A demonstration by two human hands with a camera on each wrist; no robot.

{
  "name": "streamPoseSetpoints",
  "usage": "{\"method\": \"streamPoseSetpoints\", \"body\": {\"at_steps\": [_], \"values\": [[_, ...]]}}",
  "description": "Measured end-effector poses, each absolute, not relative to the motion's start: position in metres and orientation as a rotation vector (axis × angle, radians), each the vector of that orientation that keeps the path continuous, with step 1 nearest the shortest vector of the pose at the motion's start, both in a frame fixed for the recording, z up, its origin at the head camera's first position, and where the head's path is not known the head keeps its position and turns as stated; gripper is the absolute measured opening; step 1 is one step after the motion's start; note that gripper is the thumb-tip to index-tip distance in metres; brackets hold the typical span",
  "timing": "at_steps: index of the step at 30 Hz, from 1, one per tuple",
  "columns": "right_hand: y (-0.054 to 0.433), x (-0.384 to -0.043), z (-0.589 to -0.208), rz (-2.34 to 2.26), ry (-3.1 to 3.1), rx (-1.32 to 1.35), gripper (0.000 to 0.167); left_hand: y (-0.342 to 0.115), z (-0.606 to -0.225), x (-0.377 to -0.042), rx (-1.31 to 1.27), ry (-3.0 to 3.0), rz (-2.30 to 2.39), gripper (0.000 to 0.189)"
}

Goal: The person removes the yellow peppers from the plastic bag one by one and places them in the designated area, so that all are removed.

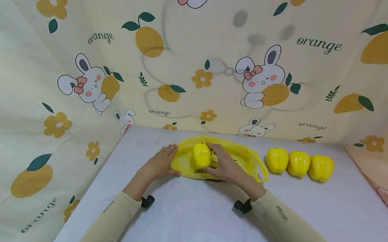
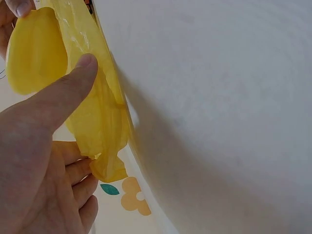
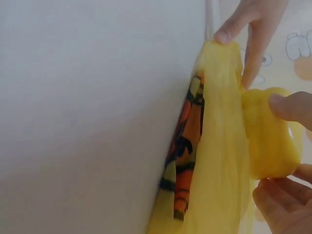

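Observation:
A yellow bell pepper (image 1: 202,156) is gripped between the thumb and fingers of my right hand (image 1: 226,166), over the mouth of a yellow plastic bag (image 1: 183,159). The bag lies spread on the table, its mouth facing up, with dark print on it and a handle loop at its right end. At the bag's left end, my left hand (image 1: 161,161) touches the rim with fingers extended and thumb spread along the near side. The left wrist view shows that thumb (image 2: 73,85) across the bag's near side and the fingers behind its end.
Three more yellow bell peppers (image 1: 299,163) stand in a row to the right of the bag on the white table (image 1: 188,217). Behind the table hangs a cream cloth (image 1: 192,35) printed with rabbits and oranges.

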State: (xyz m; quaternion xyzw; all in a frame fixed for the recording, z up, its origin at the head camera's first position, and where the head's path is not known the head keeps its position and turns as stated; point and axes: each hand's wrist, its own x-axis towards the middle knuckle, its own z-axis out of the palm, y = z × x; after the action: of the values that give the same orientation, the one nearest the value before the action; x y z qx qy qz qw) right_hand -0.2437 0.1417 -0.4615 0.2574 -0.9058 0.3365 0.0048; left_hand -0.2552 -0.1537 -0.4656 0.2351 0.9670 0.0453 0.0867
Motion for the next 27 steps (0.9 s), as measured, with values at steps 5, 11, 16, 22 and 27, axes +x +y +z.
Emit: {"method": "streamPoseSetpoints", "body": {"at_steps": [5,11,16,22,27], "values": [[0.151,-0.242,-0.460,1.066,-2.813,0.786,0.094,-0.154,-0.466,-0.255,0.706,2.880,0.136,0.109],[0.163,-0.237,-0.458,1.071,-2.771,0.787,0.094,-0.154,-0.466,-0.256,0.689,2.879,0.152,0.109],[0.173,-0.234,-0.455,1.115,-2.730,0.795,0.093,-0.155,-0.466,-0.256,0.694,2.876,0.138,0.110],[0.186,-0.230,-0.452,1.105,-2.699,0.793,0.091,-0.155,-0.465,-0.255,0.706,2.876,0.157,0.109],[0.198,-0.228,-0.450,1.095,-2.697,0.757,0.092,-0.156,-0.465,-0.256,0.709,2.871,0.139,0.109]]}}
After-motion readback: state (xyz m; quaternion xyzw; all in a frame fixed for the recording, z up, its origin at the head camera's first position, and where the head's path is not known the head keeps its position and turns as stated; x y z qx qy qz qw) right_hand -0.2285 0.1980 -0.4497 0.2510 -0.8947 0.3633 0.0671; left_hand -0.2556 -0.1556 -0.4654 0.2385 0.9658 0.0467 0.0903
